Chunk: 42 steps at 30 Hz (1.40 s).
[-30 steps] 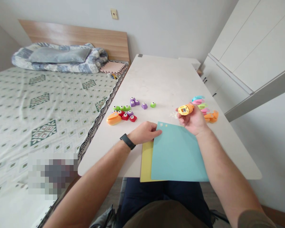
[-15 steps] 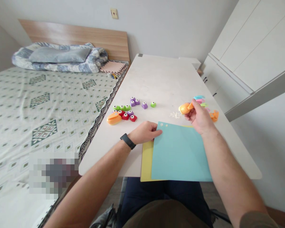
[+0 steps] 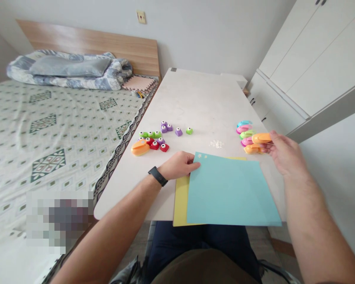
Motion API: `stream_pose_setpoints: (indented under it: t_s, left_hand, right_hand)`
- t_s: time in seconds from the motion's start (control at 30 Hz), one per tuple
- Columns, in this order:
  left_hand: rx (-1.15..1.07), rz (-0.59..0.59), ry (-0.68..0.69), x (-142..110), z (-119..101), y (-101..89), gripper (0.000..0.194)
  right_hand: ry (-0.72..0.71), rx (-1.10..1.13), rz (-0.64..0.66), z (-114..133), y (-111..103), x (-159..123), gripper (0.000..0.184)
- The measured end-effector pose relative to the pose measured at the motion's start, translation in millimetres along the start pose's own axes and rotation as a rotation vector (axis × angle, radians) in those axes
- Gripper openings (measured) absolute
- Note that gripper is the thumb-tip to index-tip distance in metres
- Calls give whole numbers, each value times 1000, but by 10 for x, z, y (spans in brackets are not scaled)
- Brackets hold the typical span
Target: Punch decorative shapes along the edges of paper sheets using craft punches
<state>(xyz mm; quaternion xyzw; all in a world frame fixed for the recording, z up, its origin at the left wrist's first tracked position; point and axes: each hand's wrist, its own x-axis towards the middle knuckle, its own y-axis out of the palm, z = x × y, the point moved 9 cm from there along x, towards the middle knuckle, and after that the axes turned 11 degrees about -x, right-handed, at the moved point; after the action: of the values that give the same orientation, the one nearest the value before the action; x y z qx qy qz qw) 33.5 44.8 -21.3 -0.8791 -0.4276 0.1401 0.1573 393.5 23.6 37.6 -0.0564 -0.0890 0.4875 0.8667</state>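
Observation:
My left hand pinches the top left corner of a light blue sheet of paper, its thumb on top. Two small flower-shaped holes show near that corner. Under the blue sheet lies yellow paper, offset to the left. My right hand grips an orange craft punch by one end, over the right side of the table. Just below and beyond it is a row of lever punches: another orange one, a pink one, a green one and a blue one.
A little heap of white paper cutouts lies behind the sheets. At the left of the white table stand several small purple, green and red punches and a large orange punch. A bed adjoins on the left, cabinets on the right.
My right hand has moved right with the orange punch, from beside the white cutouts to the row of punches. My left hand stays at the blue sheet's corner.

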Motion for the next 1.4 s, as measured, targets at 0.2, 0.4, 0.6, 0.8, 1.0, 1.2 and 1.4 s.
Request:
stream_pose_setpoints:
  t_s: [0.2,0.4,0.6,0.8,1.0,1.2,1.4]
  left_hand:
    - [2,6,-7,1,-10,7,35]
    - [-25,9,-15,2,15,21,35]
    - [-35,11,-10,-1,24,28,35]
    - [-40,7,-13,-5,20,23,33]
    - [-30,15,-4,-7,16,24,34]
    - [0,11,-9,1,34,21,35]
    - [1,9,-1,-5,27,20,35]
  right_hand:
    - [181,-96,-19,-607,-421,-80,32]
    - [281,-198,-32,-969,-585,-43,27]
    - [332,-201,-11,-1060,-568,19,28]
    - [333,-133,-5,-1049,-496,17,21]
    - [287,-80,22,-1058,-437,89,15]
    - [254,-49,44,-1009,-394,97,19]
    - [214,-64,25,-934,-393,25,24]
